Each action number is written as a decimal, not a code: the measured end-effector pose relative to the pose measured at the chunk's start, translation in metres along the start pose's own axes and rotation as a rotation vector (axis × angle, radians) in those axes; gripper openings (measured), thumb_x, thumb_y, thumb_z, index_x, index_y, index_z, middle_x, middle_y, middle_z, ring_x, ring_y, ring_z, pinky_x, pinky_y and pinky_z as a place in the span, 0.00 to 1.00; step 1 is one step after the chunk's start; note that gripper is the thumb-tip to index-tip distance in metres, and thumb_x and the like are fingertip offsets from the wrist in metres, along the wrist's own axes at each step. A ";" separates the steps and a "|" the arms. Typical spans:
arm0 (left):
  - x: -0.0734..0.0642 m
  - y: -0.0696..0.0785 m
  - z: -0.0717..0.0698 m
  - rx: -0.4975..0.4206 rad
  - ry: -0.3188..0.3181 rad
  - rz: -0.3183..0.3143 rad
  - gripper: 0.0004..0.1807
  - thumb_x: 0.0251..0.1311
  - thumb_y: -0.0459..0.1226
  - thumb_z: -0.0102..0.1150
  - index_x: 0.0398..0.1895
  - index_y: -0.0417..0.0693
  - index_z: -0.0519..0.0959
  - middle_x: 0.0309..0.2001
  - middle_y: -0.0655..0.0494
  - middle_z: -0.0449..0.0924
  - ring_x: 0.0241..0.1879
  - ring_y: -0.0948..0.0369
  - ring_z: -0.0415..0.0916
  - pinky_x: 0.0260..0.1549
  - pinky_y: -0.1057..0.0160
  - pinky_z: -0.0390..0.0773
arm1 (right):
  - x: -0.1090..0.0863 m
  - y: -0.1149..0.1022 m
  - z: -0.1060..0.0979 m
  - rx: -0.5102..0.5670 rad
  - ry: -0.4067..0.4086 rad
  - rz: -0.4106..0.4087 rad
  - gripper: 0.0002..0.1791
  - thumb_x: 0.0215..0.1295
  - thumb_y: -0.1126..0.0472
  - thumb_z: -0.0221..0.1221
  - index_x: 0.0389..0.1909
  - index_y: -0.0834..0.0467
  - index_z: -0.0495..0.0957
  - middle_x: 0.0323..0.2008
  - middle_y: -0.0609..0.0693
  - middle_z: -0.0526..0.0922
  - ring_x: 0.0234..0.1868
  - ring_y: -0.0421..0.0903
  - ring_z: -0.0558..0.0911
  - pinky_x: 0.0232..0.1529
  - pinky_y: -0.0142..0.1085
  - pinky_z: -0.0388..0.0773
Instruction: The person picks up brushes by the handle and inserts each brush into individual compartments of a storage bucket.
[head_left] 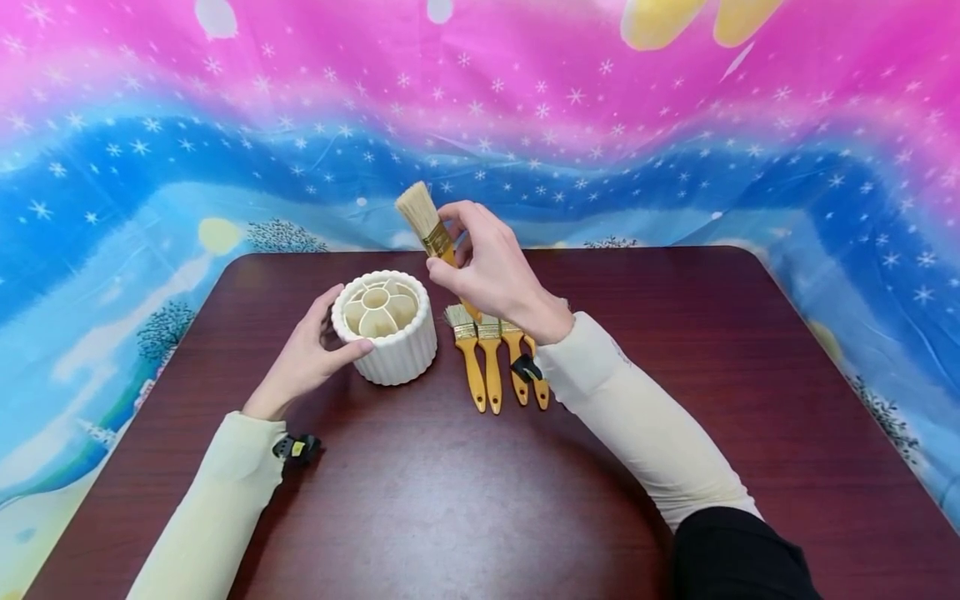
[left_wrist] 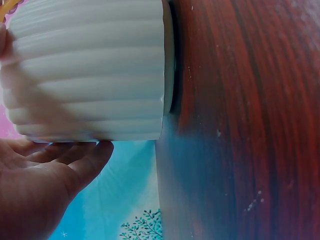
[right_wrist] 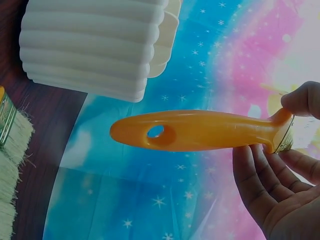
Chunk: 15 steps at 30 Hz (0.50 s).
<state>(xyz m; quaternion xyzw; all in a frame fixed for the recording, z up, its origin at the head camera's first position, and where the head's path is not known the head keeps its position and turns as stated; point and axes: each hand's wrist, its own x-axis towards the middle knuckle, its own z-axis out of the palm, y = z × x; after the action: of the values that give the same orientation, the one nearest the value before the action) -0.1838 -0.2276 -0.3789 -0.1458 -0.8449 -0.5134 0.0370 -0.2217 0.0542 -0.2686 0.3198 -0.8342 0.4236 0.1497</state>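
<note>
A white fluted round holder [head_left: 401, 358], its inside divided into petal-shaped compartments around a central ring, stands on the table at left of centre. My left hand [head_left: 307, 354] holds it from the left, thumb at the near rim and fingers along the far side. In the left wrist view the fingers [left_wrist: 82, 165] lie against the ribbed wall. My right hand [head_left: 495, 258] pinches a paintbrush [head_left: 422, 217] near its metal ferrule, pale bristles up. The right wrist view shows its orange handle [right_wrist: 200, 131], with a hanging hole, pointing toward the holder and apart from it.
Several more paintbrushes [head_left: 491, 362] lie side by side right of the holder, handles toward me, partly under my right forearm. The dark red-brown table [head_left: 420, 500] has rounded far corners. A colourful snowflake-patterned cloth [head_left: 480, 125] hangs behind it.
</note>
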 end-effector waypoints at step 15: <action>0.003 0.000 0.000 0.003 -0.006 -0.010 0.48 0.54 0.34 0.69 0.74 0.47 0.50 0.68 0.45 0.60 0.61 0.50 0.65 0.49 0.73 0.71 | 0.014 -0.004 0.006 0.048 -0.020 -0.018 0.26 0.57 0.58 0.62 0.57 0.55 0.70 0.40 0.46 0.73 0.34 0.38 0.77 0.34 0.30 0.77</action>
<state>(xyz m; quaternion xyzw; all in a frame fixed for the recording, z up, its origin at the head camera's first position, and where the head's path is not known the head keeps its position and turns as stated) -0.1861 -0.2268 -0.3785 -0.1433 -0.8465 -0.5117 0.0321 -0.2298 0.0420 -0.2626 0.3351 -0.8223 0.4390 0.1373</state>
